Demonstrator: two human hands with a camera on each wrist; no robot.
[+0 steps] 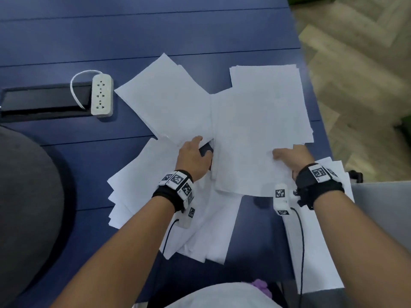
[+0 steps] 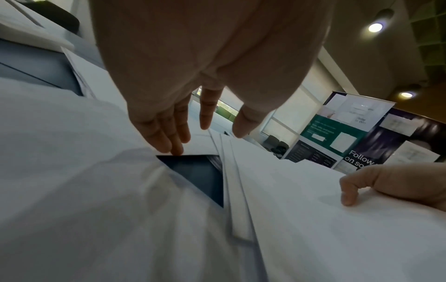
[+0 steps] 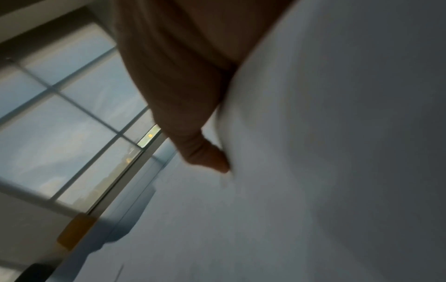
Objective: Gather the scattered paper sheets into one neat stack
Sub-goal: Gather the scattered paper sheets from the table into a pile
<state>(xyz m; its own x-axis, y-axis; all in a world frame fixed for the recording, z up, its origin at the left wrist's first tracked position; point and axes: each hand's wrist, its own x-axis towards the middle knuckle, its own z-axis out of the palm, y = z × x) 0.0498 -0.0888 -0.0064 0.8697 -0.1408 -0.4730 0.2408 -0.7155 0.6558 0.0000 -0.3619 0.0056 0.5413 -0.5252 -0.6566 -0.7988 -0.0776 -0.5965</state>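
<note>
White paper sheets lie fanned over the blue table point(image 1: 133, 30). My right hand point(image 1: 287, 154) pinches the near edge of the large right bundle point(image 1: 262, 121). Its thumb point(image 3: 210, 158) lies on top; the fingers below are hidden. My left hand point(image 1: 195, 152) is open with straight fingers point(image 2: 173, 145) that touch a sheet edge at a small gap of bare table. Another group point(image 1: 164, 96) spreads to the back left. More sheets point(image 1: 142, 185) lie under my left wrist, and a pile point(image 1: 315, 252) lies under my right forearm.
A white power strip point(image 1: 101, 95) with its cable sits left of the papers, beside a dark cable slot point(image 1: 44, 101). A grey chair back point(image 1: 26, 196) stands at the left. The table's right edge runs close to the right bundle, with wooden floor point(image 1: 355, 63) beyond.
</note>
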